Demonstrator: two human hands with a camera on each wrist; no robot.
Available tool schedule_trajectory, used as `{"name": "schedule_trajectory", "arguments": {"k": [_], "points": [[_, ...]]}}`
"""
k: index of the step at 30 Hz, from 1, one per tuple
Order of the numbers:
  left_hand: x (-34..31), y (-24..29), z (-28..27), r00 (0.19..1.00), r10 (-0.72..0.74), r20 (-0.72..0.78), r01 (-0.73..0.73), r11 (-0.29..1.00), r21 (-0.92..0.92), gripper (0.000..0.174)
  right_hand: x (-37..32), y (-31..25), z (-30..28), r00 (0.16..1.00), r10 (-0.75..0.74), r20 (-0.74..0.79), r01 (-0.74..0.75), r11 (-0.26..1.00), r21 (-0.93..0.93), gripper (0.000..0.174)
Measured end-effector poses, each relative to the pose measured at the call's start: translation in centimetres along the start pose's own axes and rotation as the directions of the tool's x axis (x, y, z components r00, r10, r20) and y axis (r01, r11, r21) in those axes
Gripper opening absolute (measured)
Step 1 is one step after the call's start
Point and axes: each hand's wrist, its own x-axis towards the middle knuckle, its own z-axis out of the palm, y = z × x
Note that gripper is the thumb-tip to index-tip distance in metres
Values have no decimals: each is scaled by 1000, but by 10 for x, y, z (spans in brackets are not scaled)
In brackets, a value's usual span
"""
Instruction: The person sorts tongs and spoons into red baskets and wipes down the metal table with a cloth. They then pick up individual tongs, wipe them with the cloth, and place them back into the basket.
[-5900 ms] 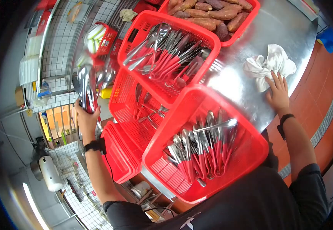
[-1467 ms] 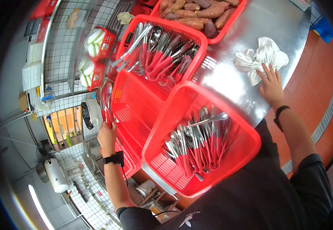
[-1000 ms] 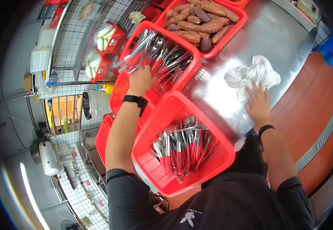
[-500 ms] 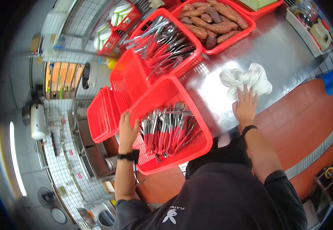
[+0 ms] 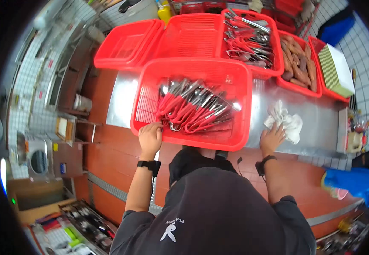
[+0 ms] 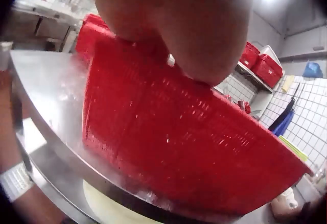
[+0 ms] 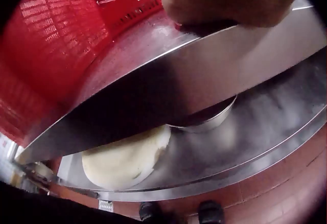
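Note:
My left hand (image 5: 150,138) grips the front left rim of a large red plastic basket (image 5: 193,138), with its fingers over the edge. Red-handled metal tongs (image 5: 193,104) lie heaped inside the basket. In the left wrist view the hand (image 6: 176,27) covers the rim from above, so its fingertips are hidden behind the basket wall (image 6: 168,132). On the steel table to the right, my right hand (image 5: 271,140) rests with extended fingers against a crumpled white cloth (image 5: 292,125).
Behind stand a bare red basket (image 5: 188,36), stacked red baskets (image 5: 125,42) and a basket of utensils (image 5: 252,44). Sweet potatoes (image 5: 297,63) fill another basket further right. The steel table edge (image 6: 66,155) curves below the gripped basket. A bowl-like pale object (image 7: 127,157) sits on the lower shelf.
My left hand has put the utensils it carried into the back basket, then come to the near basket's rim. The middle basket has been emptied. The right hand stays at the cloth; the view has turned.

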Motion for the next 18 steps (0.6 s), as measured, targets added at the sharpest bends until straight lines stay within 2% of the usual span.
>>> {"name": "schedule_trajectory", "arguments": {"k": [1,2,4,5,6,8,9,10,12,14,15,16,18], "points": [[2,6,-3,999,-42,-10,42,999,-7,15,-1,8,7,996,-61,-71,62,998,10,58],[3,8,-5,997,-79,-15,78,997,-14,14,1,14,1,993,-90,-80,90,996,-2,58],[0,4,-2,996,-82,-38,81,996,-33,14,5,22,-9,982,-183,-35,186,980,76,53],[0,1,-2,997,-67,-31,66,997,-31,14,5,23,-11,972,-218,-91,222,974,48,42],[1,0,-2,999,-47,-22,46,998,-31,13,8,21,-15,969,-225,-103,229,973,34,42],[2,-2,-2,999,-34,-32,32,998,-56,13,7,20,-25,990,-86,110,81,996,47,32],[2,-2,-3,999,-38,-4,37,998,-55,13,1,17,-23,995,-90,-34,92,994,58,20],[5,-1,-5,999,-39,20,40,998,-55,13,-3,15,-24,995,-86,-47,88,995,38,20],[12,2,-15,999,-22,24,24,996,-82,14,-10,8,-22,995,76,58,-85,981,174,15],[15,6,-24,990,-21,138,27,999,-41,14,-24,9,-4,999,39,-30,-34,987,154,14],[14,6,-26,989,-19,150,29,998,-63,14,-27,23,19,996,-37,-87,48,991,123,12],[16,4,-28,968,-11,251,28,998,-62,17,-35,22,11,996,-33,-88,42,994,105,12],[29,-3,-33,906,12,422,9,999,-47,23,-46,6,2,989,17,148,-45,980,192,16]]}}
